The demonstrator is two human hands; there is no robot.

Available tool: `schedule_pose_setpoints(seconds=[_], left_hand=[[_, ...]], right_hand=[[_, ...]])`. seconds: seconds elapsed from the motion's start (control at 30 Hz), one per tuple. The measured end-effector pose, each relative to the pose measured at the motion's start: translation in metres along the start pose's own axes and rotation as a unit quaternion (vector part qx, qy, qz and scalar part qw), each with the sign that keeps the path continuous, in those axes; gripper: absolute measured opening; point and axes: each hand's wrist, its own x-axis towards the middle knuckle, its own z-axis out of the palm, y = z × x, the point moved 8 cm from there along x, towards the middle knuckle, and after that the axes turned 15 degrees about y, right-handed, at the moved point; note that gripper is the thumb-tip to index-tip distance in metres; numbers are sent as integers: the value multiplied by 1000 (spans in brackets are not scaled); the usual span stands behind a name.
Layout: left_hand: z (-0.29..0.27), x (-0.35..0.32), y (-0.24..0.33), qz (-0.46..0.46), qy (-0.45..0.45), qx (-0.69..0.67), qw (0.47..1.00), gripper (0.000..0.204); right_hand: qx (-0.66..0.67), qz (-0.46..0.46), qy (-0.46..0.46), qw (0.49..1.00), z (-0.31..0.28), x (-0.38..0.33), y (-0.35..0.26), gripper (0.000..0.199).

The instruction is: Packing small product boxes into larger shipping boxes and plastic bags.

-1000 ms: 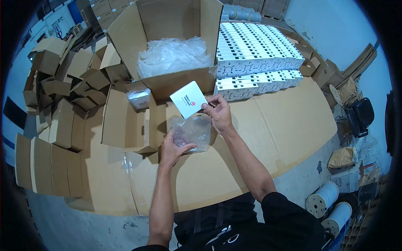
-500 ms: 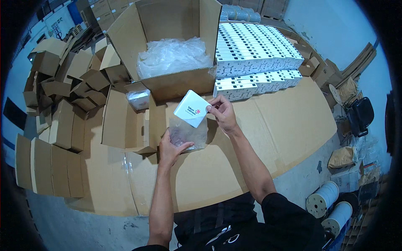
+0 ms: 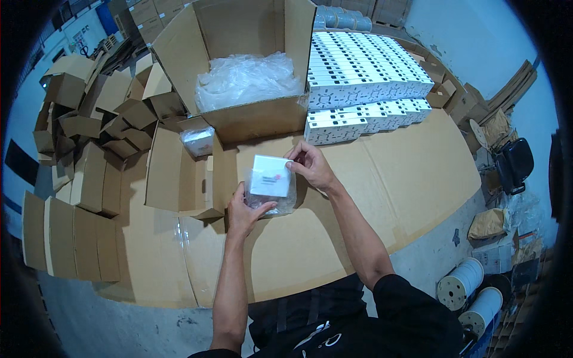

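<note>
A flat square white case (image 3: 270, 175) with blurred print stands partly over a clear plastic bag (image 3: 282, 205), above the cardboard-covered table. My right hand (image 3: 313, 167) pinches the case at its upper right corner between thumb and fingers. Below it, my left hand (image 3: 243, 210) grips the bag's lower left side with the thumb across its front. How far the case sits inside the bag is hard to tell. Close to my left hand stands an open cardboard box (image 3: 164, 173) with a plastic-wrapped white item (image 3: 199, 142) at its far end.
Behind my hands a large open carton (image 3: 256, 119) holds crumpled clear plastic bags (image 3: 248, 80). Stacked white boxes (image 3: 358, 86) fill the back right of the table. Several empty cardboard boxes (image 3: 89, 173) pile up at the left. Cable spools (image 3: 459, 283) lie on the floor at right.
The white case has come down toward the bag and turned more level, now overlapping the bag. My right hand has lowered slightly with it; my left hand stays nearly in place.
</note>
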Motion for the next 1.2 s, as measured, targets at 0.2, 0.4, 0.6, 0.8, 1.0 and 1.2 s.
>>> schedule_pose_setpoints(seconds=[0.2, 0.4, 0.6, 0.8, 1.0, 1.2], left_hand=[[9, -6, 9, -68, -19, -120, 990, 42], [-5, 7, -7, -75, 64, -128, 987, 26], [4, 17, 1, -70, 80, -168, 980, 26], [11, 26, -2, -72, 72, -178, 979, 24], [8, 31, 4, -19, 118, -215, 969, 27], [1, 35, 11, -28, 120, -244, 962, 27]], right_hand=[[-37, 38, -14, 998, 2, -5, 4, 15], [-48, 30, 43, 997, 9, -4, 8, 25], [-56, 104, 57, 991, 16, -17, 36, 26], [52, 93, 150, 983, 18, -16, 41, 24], [103, 82, 145, 981, 16, -16, 30, 26], [90, 20, 120, 988, 16, -13, 17, 25]])
